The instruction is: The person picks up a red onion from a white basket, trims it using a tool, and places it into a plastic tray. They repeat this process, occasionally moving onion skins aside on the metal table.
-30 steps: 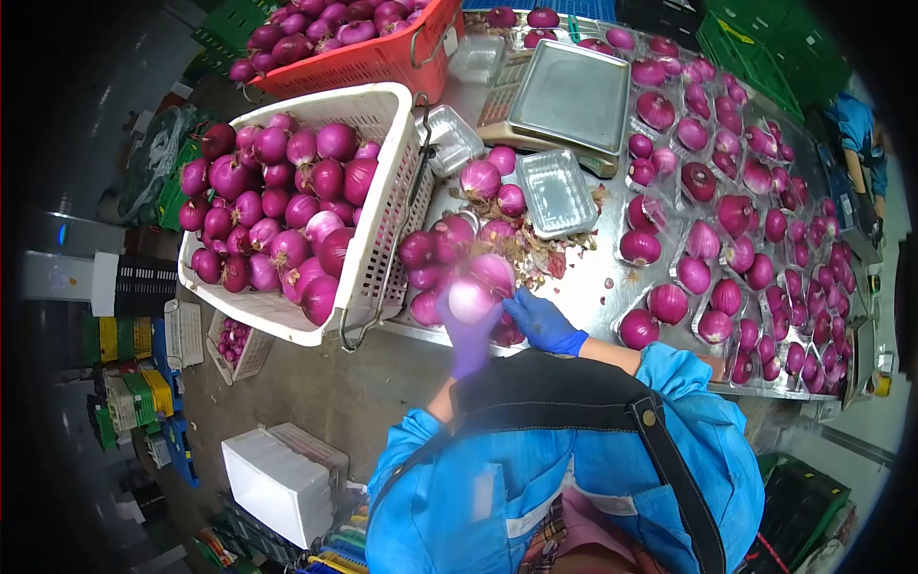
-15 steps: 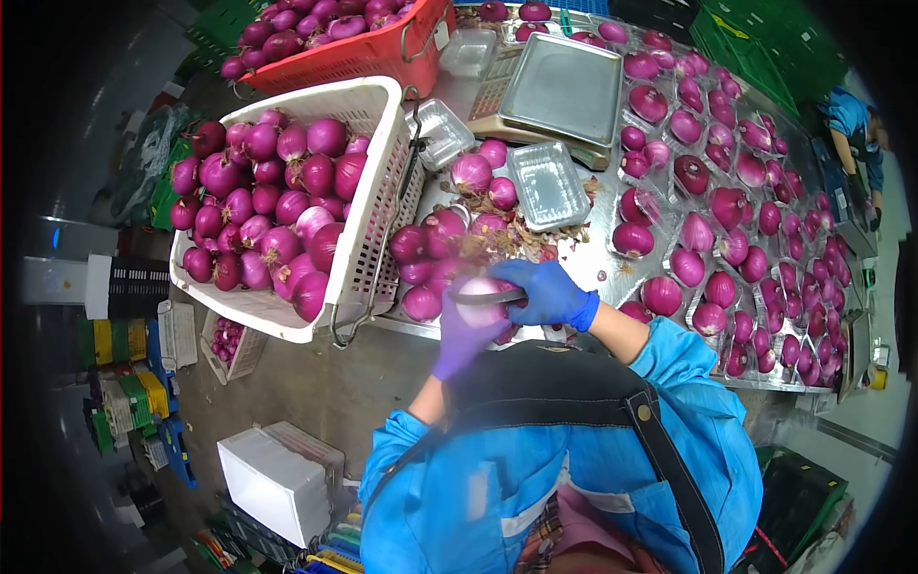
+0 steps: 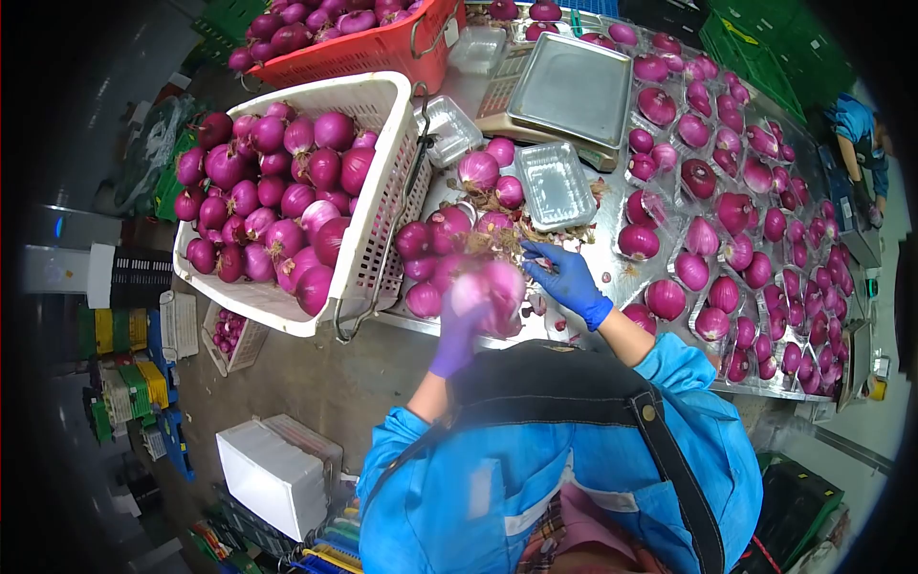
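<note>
Head view: our left hand [image 3: 461,337] grasps an onion [image 3: 469,291] over the littered metal table [image 3: 615,271]; whether our right hand [image 3: 572,290] grips anything, we cannot tell. Grey floor [image 3: 239,407] borders the table.

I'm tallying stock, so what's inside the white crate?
Purple onions are heaped inside the white crate. Whatever lies beneath the top ones, and the crate's floor, is covered and cannot be seen.
</note>
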Action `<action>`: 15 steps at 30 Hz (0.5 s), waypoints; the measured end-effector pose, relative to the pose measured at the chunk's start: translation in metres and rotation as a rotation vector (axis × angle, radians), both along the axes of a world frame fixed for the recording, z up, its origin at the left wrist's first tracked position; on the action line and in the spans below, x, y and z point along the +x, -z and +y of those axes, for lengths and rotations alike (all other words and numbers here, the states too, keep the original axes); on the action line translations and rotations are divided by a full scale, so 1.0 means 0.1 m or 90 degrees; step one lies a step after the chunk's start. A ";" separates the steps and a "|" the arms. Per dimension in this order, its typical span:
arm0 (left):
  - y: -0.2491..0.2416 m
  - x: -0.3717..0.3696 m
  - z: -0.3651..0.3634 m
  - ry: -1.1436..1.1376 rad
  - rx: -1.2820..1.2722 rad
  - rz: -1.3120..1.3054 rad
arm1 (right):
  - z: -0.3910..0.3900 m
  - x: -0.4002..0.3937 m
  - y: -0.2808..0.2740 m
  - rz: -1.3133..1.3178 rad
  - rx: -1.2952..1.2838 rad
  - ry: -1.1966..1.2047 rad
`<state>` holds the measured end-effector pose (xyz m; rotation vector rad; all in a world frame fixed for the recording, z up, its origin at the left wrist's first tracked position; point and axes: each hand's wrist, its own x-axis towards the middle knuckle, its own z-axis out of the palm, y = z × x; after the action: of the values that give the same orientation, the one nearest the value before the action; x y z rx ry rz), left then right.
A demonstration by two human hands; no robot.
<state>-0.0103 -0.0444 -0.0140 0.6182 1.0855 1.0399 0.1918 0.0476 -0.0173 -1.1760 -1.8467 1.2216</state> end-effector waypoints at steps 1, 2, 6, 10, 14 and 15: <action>-0.06 0.02 0.02 0.001 0.001 0.000 | -0.04 0.01 -0.01 0.000 0.001 0.001; -0.12 0.05 0.03 -0.086 -0.079 -0.176 | -0.10 0.01 -0.03 0.049 -0.057 -0.016; -0.19 0.08 0.08 -0.203 -0.173 -0.513 | -0.24 -0.05 -0.22 0.087 -0.098 -0.074; -0.20 0.10 0.12 -0.230 -0.151 -0.588 | -0.28 -0.06 -0.26 0.001 -0.009 -0.102; -0.21 0.13 0.12 -0.236 -0.106 -0.539 | -0.28 -0.08 -0.25 0.004 0.025 -0.067; -0.17 0.13 0.11 -0.230 -0.075 -0.506 | -0.28 -0.10 -0.28 0.004 0.024 -0.066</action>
<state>0.0029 -0.0333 0.0031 -0.1165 0.5458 1.3563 0.1822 0.0200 0.0104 -1.0663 -1.9395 1.2396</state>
